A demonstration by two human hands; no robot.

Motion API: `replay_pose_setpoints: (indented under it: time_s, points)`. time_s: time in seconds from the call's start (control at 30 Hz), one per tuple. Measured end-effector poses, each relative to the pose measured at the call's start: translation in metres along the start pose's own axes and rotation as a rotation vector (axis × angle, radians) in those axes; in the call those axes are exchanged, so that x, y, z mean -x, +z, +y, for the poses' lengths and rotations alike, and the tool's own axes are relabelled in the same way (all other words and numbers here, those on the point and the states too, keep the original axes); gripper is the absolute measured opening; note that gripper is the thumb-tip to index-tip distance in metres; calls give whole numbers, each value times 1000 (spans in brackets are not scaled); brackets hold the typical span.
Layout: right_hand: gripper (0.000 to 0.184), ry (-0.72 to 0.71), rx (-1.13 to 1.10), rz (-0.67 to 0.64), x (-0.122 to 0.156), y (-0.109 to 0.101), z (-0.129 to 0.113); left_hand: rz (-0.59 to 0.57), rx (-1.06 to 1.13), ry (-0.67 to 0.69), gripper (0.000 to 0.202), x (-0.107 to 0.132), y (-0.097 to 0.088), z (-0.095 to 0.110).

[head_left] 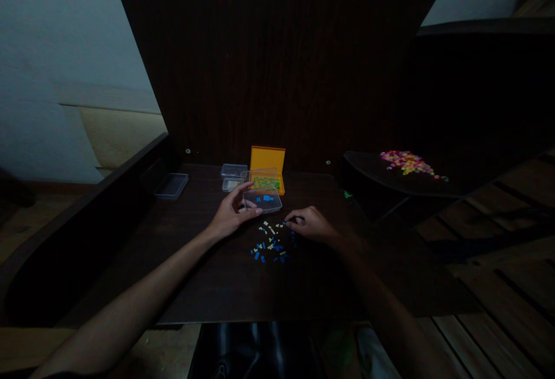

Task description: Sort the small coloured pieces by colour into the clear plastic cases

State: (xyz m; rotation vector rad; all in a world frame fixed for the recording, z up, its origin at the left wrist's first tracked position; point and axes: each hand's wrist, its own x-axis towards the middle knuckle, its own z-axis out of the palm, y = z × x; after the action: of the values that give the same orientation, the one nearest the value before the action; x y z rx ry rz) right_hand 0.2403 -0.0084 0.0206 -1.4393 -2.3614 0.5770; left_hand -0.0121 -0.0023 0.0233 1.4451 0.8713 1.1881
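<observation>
My left hand [232,211] grips a clear plastic box [272,206] by its left side, thumb in front and fingers behind. Its transparent lid stands raised at the back, and a few blue pieces [266,198] lie inside. My right hand [310,223] is to the right of the box, its thumb and index finger pinched on a small blue piece [284,223] just above the table. Below and between the hands, several small blue pieces [257,256] and cream pieces [270,230] lie scattered on the dark wooden table [208,286].
Behind the clear box stands an open orange case [267,159] with green pieces [265,182]. Another clear box [234,170] is to its left, and a flat clear tray [172,186] lies farther left. Colourful beads [410,163] are heaped on a raised shelf [368,165] at right.
</observation>
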Motion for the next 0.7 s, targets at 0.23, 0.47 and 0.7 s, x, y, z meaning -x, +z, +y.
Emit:
replay_pose_setpoints:
  time_s: [0.23,0.47,0.7]
  points:
    - [15,44,28,30,-6,7,-9,-4,23,-24,73,0,1,0]
    - [14,39,-2,75,-2,-3,2,11,16,-19,72,0,1,1]
    - [24,-24,-192,164,4,-14,3,-5,2,-36,73,2,3,1]
